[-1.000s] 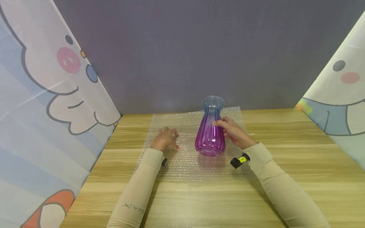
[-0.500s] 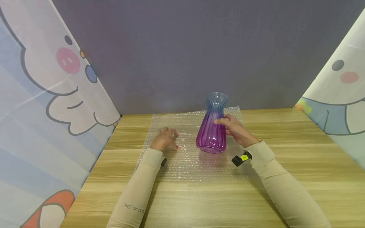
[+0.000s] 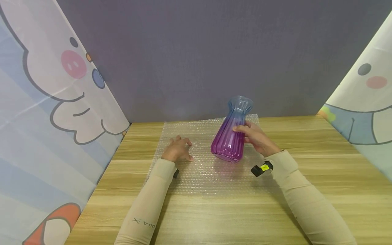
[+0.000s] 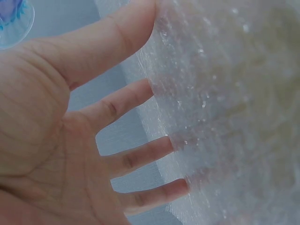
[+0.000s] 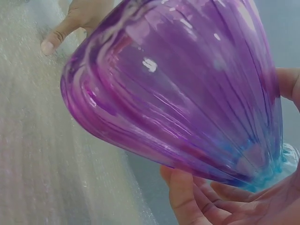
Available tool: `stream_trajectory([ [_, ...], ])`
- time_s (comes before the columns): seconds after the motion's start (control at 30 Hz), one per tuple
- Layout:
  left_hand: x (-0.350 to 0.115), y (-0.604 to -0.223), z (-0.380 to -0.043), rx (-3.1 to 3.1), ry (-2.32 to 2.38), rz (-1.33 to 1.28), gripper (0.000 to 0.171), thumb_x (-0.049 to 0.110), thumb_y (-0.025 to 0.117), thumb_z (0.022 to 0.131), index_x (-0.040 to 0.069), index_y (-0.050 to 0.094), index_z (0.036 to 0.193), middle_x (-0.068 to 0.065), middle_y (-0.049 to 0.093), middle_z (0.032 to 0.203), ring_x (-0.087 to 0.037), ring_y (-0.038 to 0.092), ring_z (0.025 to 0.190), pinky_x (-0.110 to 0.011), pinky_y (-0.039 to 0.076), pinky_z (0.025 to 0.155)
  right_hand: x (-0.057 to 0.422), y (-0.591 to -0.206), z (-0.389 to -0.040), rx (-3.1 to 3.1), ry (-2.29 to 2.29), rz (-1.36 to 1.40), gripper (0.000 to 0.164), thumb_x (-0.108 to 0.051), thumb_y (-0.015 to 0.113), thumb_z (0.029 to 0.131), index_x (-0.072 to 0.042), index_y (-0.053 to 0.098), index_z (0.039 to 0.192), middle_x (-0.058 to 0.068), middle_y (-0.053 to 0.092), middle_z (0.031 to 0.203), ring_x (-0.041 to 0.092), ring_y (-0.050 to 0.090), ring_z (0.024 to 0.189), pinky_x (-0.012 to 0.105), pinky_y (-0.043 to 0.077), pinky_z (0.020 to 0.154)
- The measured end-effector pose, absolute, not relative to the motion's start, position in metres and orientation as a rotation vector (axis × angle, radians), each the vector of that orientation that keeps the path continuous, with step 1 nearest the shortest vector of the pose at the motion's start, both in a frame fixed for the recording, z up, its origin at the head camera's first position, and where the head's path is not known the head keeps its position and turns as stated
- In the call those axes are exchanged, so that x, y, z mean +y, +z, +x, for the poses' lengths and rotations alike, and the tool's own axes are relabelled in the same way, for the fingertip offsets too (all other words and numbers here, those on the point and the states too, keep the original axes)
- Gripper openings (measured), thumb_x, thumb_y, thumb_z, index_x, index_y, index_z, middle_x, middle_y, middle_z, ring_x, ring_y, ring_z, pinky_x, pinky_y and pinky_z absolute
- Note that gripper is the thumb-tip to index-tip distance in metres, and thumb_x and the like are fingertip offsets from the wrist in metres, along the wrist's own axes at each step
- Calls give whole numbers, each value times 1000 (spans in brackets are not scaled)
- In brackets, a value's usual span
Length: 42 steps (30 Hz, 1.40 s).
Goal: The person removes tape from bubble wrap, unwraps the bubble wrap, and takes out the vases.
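Note:
A ribbed glass vase (image 3: 229, 139), purple low down and pale blue at its flared neck, is held above a sheet of bubble wrap (image 3: 199, 180) with its neck tilted to the right. My right hand (image 3: 255, 137) grips the vase's side, thumb in front and fingers behind, as the right wrist view also shows around the purple glass (image 5: 187, 93). To the left, my left hand (image 3: 177, 149) rests on the bubble wrap with spread fingers. In the left wrist view, its fingertips (image 4: 161, 145) touch the clear sheet (image 4: 225, 117).
The bubble wrap lies flat on a wood-grain table (image 3: 208, 221), reaching its back edge. A grey wall (image 3: 196, 58) rises behind. Cartoon-printed panels flank the table at left (image 3: 55, 112) and right (image 3: 364, 102).
My right hand has moved the vase slightly up and to the right, and the vase tilts further, its neck leaning right. My left hand has stayed in place on the bubble wrap.

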<state>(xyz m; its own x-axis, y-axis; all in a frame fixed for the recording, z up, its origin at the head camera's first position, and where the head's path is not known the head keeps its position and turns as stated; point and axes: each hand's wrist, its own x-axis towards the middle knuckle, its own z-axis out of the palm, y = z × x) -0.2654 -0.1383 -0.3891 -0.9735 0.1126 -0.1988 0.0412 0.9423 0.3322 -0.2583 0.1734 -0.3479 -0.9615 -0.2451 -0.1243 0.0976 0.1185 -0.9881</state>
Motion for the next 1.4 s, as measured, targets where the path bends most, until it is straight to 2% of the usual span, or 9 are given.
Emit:
stream_trajectory([
  [0.23, -138, -390, -266, 2885, 490, 117, 73, 36, 95, 68, 29, 63, 134, -9, 49, 139, -36, 41, 127, -59, 53, 90, 178, -344, -257, 2177, -1933, -141, 76, -22, 61, 96, 2, 23, 158, 15, 51, 140, 6, 61, 106, 28, 52, 96],
  [0.53, -138, -388, -264, 2883, 495, 106, 73, 36, 95, 69, 28, 63, 134, -12, 47, 145, -37, 40, 131, -60, 53, 92, 183, -338, -257, 2202, -1948, -139, 78, -17, 64, 94, 1, 21, 157, 18, 44, 149, 8, 59, 109, 23, 53, 93],
  [0.8, -137, -388, -265, 2886, 494, 110, 72, 36, 95, 69, 29, 63, 133, -12, 44, 150, -39, 38, 134, -62, 51, 95, 185, -337, -257, 2280, -1927, -150, 75, -18, 68, 93, 6, 28, 152, 17, 51, 139, 4, 63, 101, 21, 55, 89],
  [1.2, -137, -388, -265, 2874, 490, 101, 73, 36, 94, 69, 29, 62, 134, -12, 44, 151, -38, 38, 135, -62, 52, 95, 187, -335, -256, 2384, -1917, -137, 78, -16, 74, 88, -3, 29, 151, 9, 54, 130, 10, 59, 108, 18, 52, 90],
  [1.3, -137, -389, -265, 2875, 492, 103, 73, 36, 94, 69, 29, 62, 134, -13, 43, 151, -38, 38, 135, -62, 52, 94, 188, -334, -256, 2395, -1920, -128, 79, -15, 75, 88, -4, 28, 151, 10, 53, 130, 12, 58, 110, 20, 50, 94],
  [1.4, -137, -390, -266, 2879, 495, 108, 73, 36, 94, 69, 28, 63, 134, -13, 44, 149, -38, 39, 133, -61, 52, 94, 189, -333, -255, 2403, -1919, -114, 83, -15, 76, 87, -6, 26, 153, 11, 52, 133, 15, 56, 115, 29, 45, 106],
])
